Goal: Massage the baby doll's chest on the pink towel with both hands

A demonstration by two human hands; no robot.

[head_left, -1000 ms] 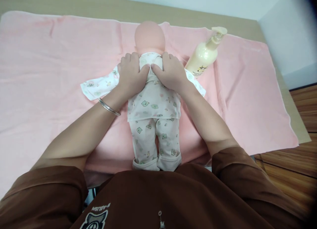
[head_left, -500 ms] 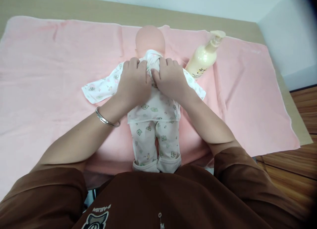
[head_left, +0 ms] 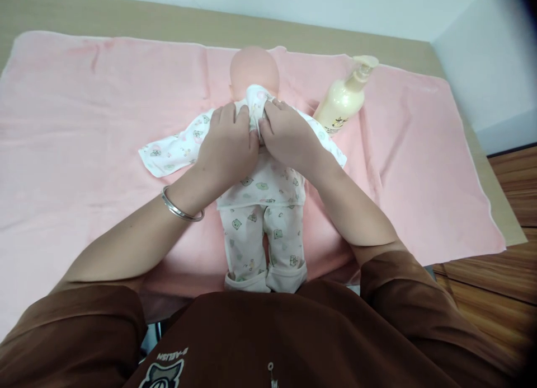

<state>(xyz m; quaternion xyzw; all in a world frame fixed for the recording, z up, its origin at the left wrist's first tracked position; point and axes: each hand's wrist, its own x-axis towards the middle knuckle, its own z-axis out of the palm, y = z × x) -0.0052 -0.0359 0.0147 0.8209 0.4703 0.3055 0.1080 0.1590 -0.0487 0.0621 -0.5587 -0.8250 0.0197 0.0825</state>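
A baby doll [head_left: 254, 69] lies with its bald head toward the far side, the back of the head facing up. It wears a white printed shirt [head_left: 268, 186] and matching trousers [head_left: 243, 239] with folded cuffs. My left hand [head_left: 230, 147], above a silver bangle, is closed on the shirt at the upper back, thumb against the fingers. Beside it, my right hand [head_left: 291, 136] pinches the shirt too. Between them the cloth is bunched and raised toward the head. The sleeves lie spread to both sides, and my fingertips are partly hidden in the cloth.
A pink cloth [head_left: 432, 169] covers most of the wooden table [head_left: 126, 13]. A cream pump bottle [head_left: 342, 99] lies tilted on it, right of the doll, near the right sleeve. A white wall [head_left: 293, 1] stands behind the table.
My hands lay on the doll's upper back with fingers over the shoulders. They have slid slightly nearer to me and curled, gathering the shirt into a raised fold between them.
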